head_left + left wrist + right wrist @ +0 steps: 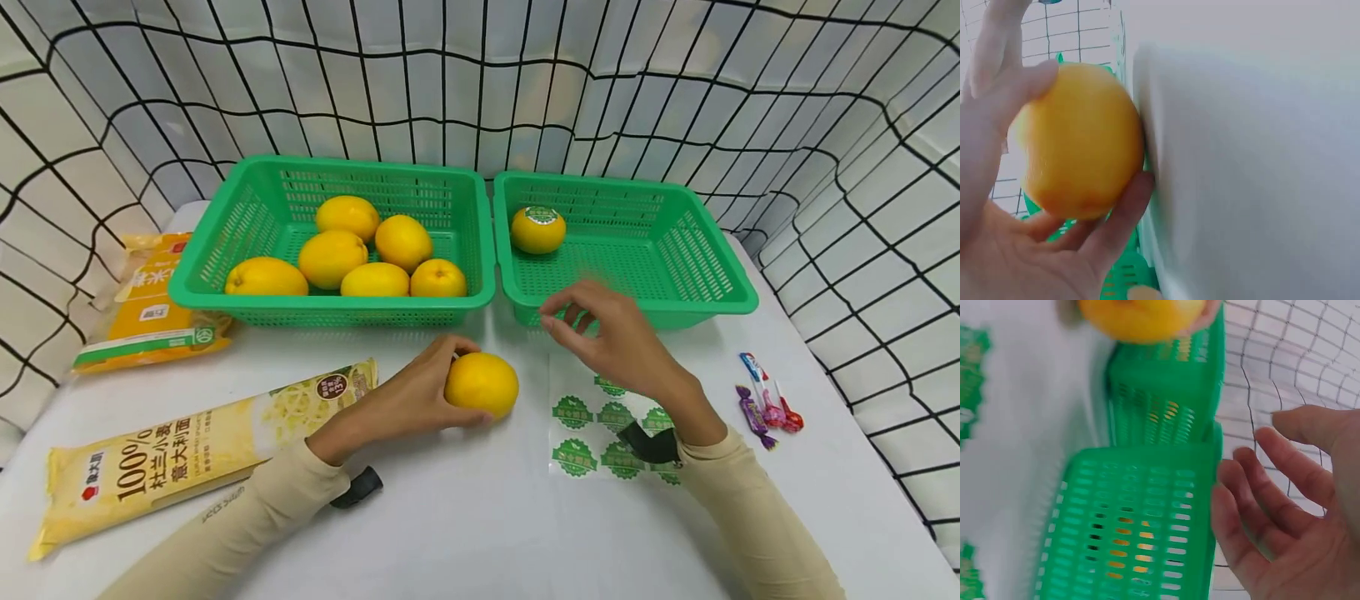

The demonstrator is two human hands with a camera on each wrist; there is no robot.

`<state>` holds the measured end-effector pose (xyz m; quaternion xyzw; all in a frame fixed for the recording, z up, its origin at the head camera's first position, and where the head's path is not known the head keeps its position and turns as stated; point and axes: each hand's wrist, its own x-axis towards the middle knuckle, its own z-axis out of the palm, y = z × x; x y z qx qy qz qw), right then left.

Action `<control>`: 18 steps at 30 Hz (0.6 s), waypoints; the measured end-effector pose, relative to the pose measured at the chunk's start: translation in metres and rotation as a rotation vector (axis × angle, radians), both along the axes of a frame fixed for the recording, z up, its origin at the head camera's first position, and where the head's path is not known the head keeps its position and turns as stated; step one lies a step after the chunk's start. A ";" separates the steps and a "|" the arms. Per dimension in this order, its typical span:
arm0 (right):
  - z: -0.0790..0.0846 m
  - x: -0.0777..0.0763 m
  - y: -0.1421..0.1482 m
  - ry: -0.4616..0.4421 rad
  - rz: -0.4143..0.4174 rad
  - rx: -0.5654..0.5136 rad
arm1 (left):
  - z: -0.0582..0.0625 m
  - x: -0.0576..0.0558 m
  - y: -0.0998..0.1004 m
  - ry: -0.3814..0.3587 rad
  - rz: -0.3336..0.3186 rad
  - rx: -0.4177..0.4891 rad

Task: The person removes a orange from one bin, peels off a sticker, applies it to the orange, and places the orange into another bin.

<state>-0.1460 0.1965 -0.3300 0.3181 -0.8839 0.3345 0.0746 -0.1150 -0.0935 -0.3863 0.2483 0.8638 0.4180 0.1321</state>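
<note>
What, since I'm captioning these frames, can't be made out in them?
Head view: the side of the yellow fruit that the left hand covers.
Head view: part of the sticker sheet, hidden by the right hand and black strap.
Head view: part of the orange bag, hidden by the left basket.
Head view: the pasta packet's smallest print, too small.
Right wrist view: green stickers, blurred and cut off by the left edge.

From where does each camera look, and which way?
Head: on the head, forward and down at the table; left hand, right hand and sleeves show.
Left wrist: on that wrist, toward the held fruit; left hand shows.
Right wrist: on that wrist, toward the right basket; right hand shows, left partly.
Both wrist views share the fruit.
</note>
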 end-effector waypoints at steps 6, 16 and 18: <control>-0.015 0.014 0.020 -0.225 0.052 0.181 | 0.002 -0.003 0.001 -0.063 0.061 0.086; -0.034 0.014 0.035 -0.556 0.022 0.382 | -0.004 -0.003 -0.008 -0.168 0.036 0.154; -0.036 0.012 0.034 -0.534 0.037 0.393 | -0.004 -0.003 -0.010 -0.190 0.038 0.161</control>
